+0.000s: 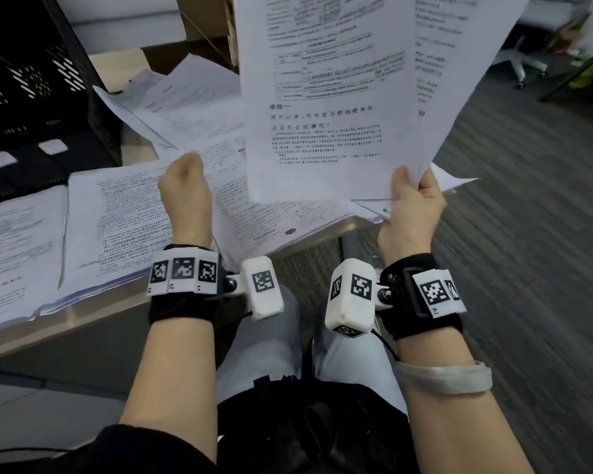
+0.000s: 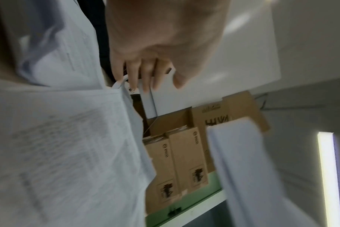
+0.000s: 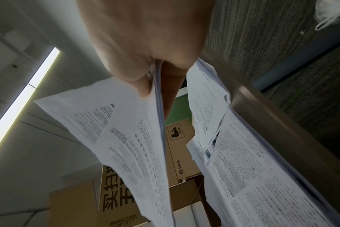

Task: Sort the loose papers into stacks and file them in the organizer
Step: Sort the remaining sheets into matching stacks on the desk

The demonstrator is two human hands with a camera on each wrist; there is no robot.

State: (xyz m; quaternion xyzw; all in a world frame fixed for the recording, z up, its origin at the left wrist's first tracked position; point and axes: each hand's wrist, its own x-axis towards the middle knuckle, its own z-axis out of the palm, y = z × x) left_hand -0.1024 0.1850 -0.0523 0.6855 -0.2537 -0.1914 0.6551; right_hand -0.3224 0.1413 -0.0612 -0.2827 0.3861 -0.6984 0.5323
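My right hand (image 1: 415, 196) grips the bottom edge of a bundle of printed sheets (image 1: 339, 114) and holds it upright over the table's right end. In the right wrist view the thumb and fingers (image 3: 144, 86) pinch that bundle (image 3: 136, 145). My left hand (image 1: 182, 179) hovers over the loose printed papers (image 1: 192, 107) spread on the table. Its fingers (image 2: 145, 73) hang loosely with nothing between them and the thumb. The black mesh organizer (image 1: 31, 80) stands at the back left, beyond both hands. Two squared stacks (image 1: 124, 217) (image 1: 14, 251) lie in front of it.
The table's front edge (image 1: 83, 319) runs diagonally, and papers overhang its right corner (image 3: 252, 169). Brown cardboard boxes (image 1: 206, 29) (image 2: 184, 161) stand behind the papers. Grey carpet and a white wheeled chair base (image 1: 524, 63) lie to the right.
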